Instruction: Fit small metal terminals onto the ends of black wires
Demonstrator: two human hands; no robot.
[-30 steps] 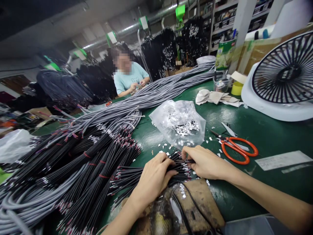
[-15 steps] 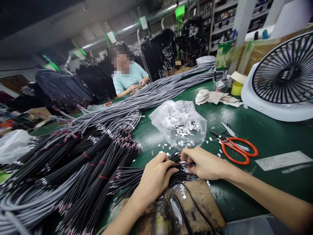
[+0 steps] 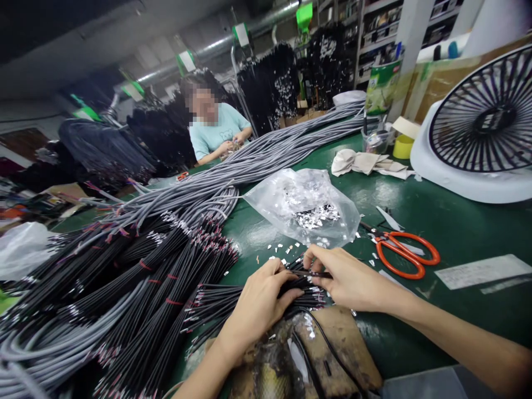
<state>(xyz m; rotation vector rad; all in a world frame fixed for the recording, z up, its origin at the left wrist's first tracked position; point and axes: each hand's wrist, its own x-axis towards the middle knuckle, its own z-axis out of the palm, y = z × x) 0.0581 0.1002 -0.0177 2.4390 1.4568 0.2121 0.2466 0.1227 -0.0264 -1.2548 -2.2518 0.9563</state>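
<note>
Pinching a dark slender piece [image 3: 310, 273] between thumb and fingers of the right hand [image 3: 341, 272]. Curling the left hand [image 3: 264, 296] over the black cables [image 3: 218, 295] toward the piece's other end; can't tell whether gripping it. Working directly over those cables on the table [image 3: 477, 224], at the far edge of a cardboard block [image 3: 353, 332]. Looks mid-batch: silvery tips on many cables, both in the near bunch and in the red-banded bundles [image 3: 158, 310] to the left, so probably partly done. Can't count what's left under the hands; too small, partly covered. Probably plenty of silver pieces [image 3: 318, 216] remaining in the clear plastic bag [image 3: 260, 194], plus strays on the table beside it. Can't identify contents of the clear cup [image 3: 374, 144] farther back. Near the right hand, not touching: orange-handled scissors [image 3: 388, 239].
</note>
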